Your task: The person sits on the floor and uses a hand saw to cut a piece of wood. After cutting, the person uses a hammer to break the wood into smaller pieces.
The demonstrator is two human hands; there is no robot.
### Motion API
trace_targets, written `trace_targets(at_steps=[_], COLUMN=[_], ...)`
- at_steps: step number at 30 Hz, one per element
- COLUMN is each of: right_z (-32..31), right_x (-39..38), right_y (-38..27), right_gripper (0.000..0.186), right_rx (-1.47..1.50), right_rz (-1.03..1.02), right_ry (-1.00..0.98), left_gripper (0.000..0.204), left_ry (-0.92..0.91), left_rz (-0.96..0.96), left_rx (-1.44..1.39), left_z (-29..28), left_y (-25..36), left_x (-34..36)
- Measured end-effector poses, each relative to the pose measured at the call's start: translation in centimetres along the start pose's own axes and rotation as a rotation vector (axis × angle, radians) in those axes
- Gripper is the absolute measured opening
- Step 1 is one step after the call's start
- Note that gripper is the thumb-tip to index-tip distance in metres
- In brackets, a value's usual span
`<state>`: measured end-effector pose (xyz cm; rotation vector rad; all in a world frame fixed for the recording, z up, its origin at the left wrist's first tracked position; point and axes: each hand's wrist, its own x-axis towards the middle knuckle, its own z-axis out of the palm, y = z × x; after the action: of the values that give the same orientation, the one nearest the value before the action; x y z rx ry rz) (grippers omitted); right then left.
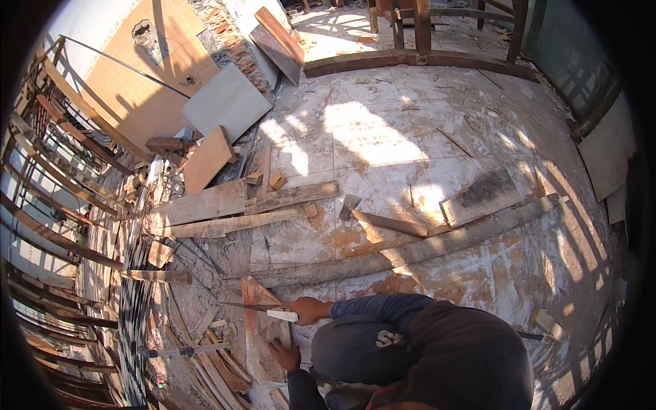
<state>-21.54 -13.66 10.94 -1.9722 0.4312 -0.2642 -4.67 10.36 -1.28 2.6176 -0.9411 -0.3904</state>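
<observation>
My right hand (311,310) is closed around the white handle of a handsaw (282,315). Its thin blade points left across a worn wooden board (262,335) lying on the ground, whose upper end is reddish. Lower on that same board, my left hand (284,354) rests with its fingers spread. My bent knee in dark trousers (359,345) is close to the board's right side. Whether the saw's teeth are in a cut cannot be made out.
Long planks (410,254) cross the dusty tiled floor (301,102) beyond my hands. A bundle of dark rods (134,321) and thin wood strips (212,369) lie to the left. Wooden frames (58,239) stand along the left side. Loose panels (227,102) lean by the broken wall.
</observation>
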Motion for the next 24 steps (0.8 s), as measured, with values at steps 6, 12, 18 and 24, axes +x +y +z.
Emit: trace_targets(at_steps=[6, 12, 18, 24], right_z=[0.9, -0.2, -1.8, -1.5], right_x=[-0.7, 0.3, 3.4, 3.1], right_y=[3.5, 2.6, -8.0, -9.0], right_gripper=[0.073, 0.057, 0.055, 0.054], right_rx=[0.003, 0.197, 0.092, 0.103], right_rz=[-0.017, -0.005, -0.134, -0.136], right_ry=[0.013, 0.087, 0.003, 0.005], left_gripper=[0.102, 0.119, 0.113, 0.075], left_ry=[0.045, -0.082, -0.038, 0.167], left_rz=[-0.168, -0.247, -0.302, -0.258], left_rx=[0.214, 0.135, 0.211, 0.312], left_z=[-0.8, -1.2, -2.0, -0.2], left_y=[4.6, 5.4, 6.7, 6.7], left_x=[0.3, 1.1, 0.3, 0.9])
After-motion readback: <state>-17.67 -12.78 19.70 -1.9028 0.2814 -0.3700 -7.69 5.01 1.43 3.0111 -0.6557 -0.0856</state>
